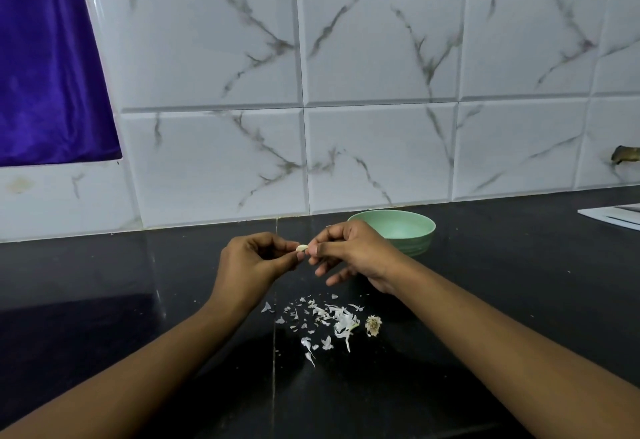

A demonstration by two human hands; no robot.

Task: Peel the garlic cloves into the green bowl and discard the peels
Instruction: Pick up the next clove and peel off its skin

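Garlic, a single pale clove (302, 248), sat pinched between both hands in the head view, raised above the black countertop (138, 300) and well clear of it. The left hand (254, 260) gripped the clove's near end between thumb and forefinger, its other fingers curled into the palm. The right hand (349, 251) met it from the other side, thumb and forefinger tips closed on the clove's far end, while its lower fingers (334, 274) hung loosely extended beneath. The two hands nearly touched at the clove, which showed only as a small sliver between the fingertips; whether skin remained on it could not be told.

Just behind the right hand stood the green bowl (412, 230), upright near the wall, its near-left rim hidden by the knuckles. What could be seen of its interior looked bare, though the near part was hidden.

On the counter below and between the forearms lay a scatter of white peels (329, 320), thin flakes spread loosely with a denser clump toward the right. Just beside that clump, at its right edge, rested the dried garlic root stub (373, 325).

A marbled white tile wall (381, 92) rose behind the counter, and purple cloth (48, 64) hung at the upper left. Some white sheet (616, 216) lay at the far right edge.
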